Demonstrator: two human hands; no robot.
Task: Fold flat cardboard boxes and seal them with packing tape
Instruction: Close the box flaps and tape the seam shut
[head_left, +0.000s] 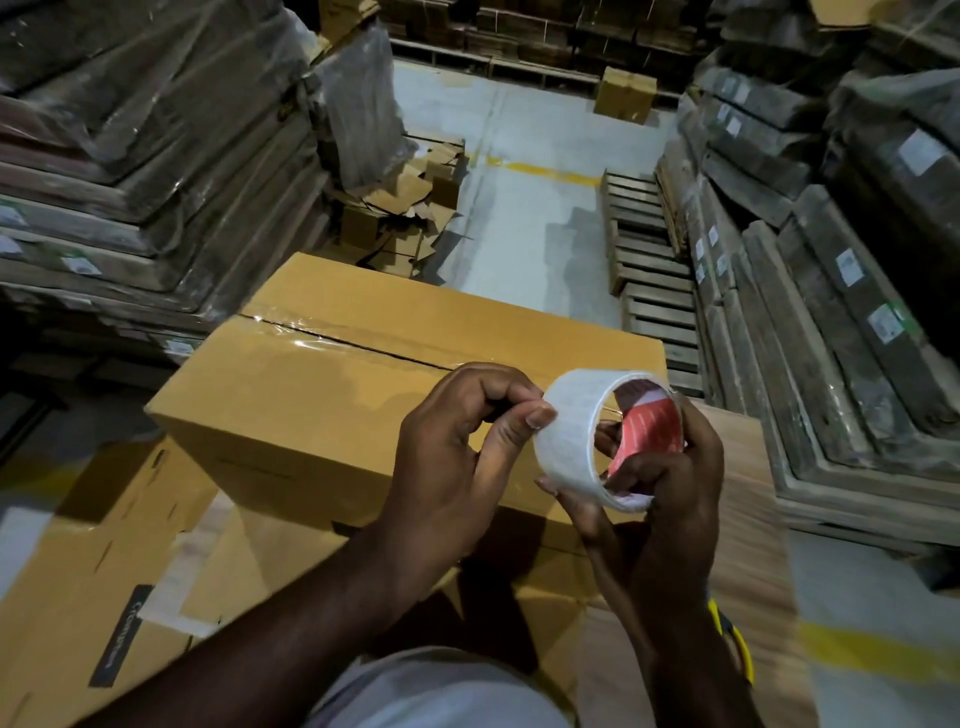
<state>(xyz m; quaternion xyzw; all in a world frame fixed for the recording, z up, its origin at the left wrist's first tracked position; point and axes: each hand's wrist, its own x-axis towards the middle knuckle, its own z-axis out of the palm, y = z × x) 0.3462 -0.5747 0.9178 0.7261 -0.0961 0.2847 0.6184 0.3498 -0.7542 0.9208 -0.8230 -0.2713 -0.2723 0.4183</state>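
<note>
A folded brown cardboard box (332, 395) stands in front of me, its top seam covered by a strip of clear tape. I hold a roll of packing tape (576, 441), whitish outside with a red core, above the box's near right corner. My right hand (670, 499) grips the roll from below and behind. My left hand (467, 457) pinches the roll's outer edge with thumb and forefinger.
Flattened cardboard boxes (104, 571) lie under and left of the box. Wrapped stacks of flat goods (145, 156) rise on the left and also on the right (831, 260). Wooden pallets (649, 260) and loose cardboard scraps (405, 213) border a grey floor aisle (519, 208).
</note>
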